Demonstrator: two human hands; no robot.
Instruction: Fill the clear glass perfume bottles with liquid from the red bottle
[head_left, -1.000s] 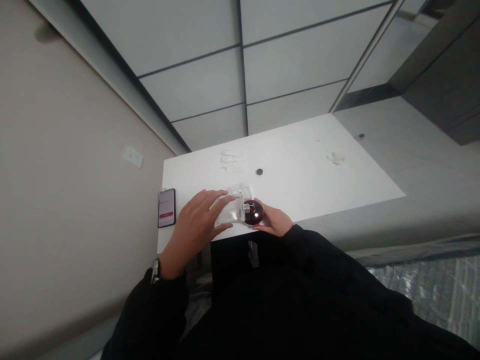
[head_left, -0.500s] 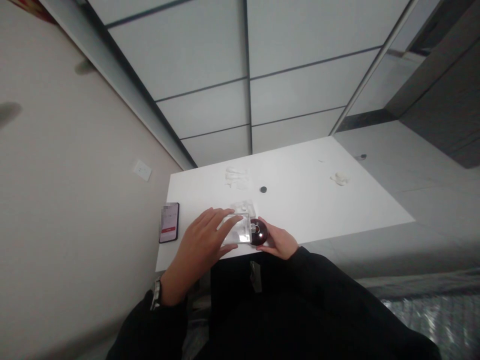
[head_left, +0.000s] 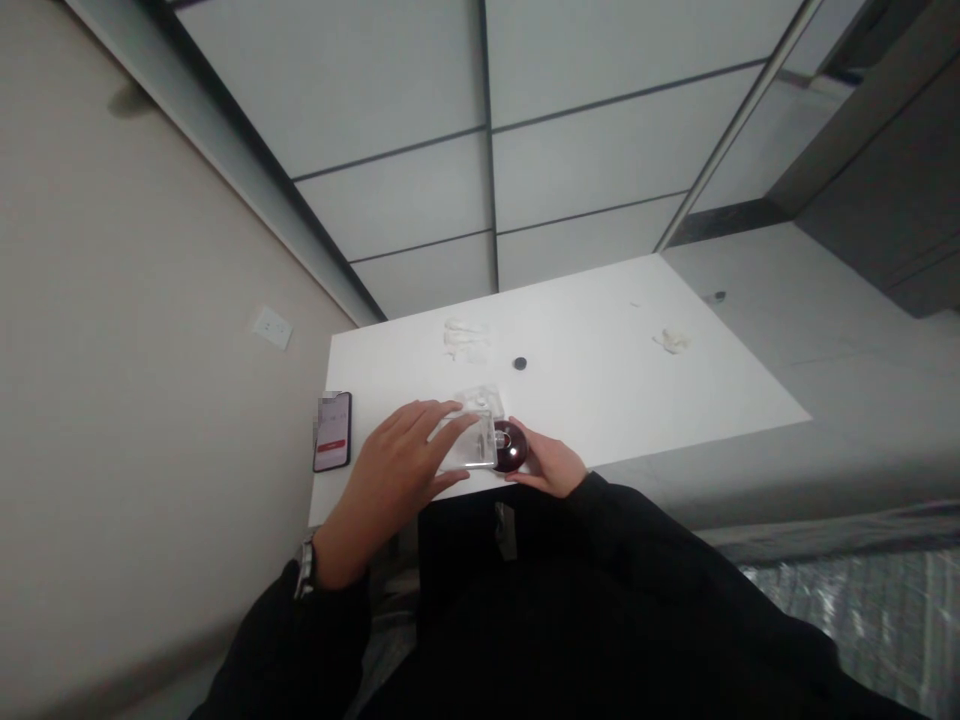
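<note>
My left hand [head_left: 397, 463] closes round a clear rectangular bottle [head_left: 474, 445], thumb at its near edge and fingers over its top. The bottle is tilted over on its side, with its short neck pointing right. That neck sits over the top of a dark red, round, glossy bottle [head_left: 513, 452]. Wrapped round the right side of the dark bottle is my right hand [head_left: 553, 464]. Whether the neck touches the dark bottle's opening I cannot tell. Just behind the clear bottle lies a clear plastic piece [head_left: 484, 400], partly covered by it. Farther back rests a small black round cap [head_left: 520, 364].
A phone [head_left: 332, 432] with a lit screen lies at the white table's [head_left: 585, 340] left edge. Crumpled translucent wrapping [head_left: 466, 340] lies toward the back, and a crumpled tissue [head_left: 673, 341] on the right. Wardrobe doors [head_left: 420, 270] stand behind the table; a wall borders its left.
The whole view has shifted slightly, so the table and hands sit a little higher and farther left. Both hands keep their grips, and the two bottles stay together.
</note>
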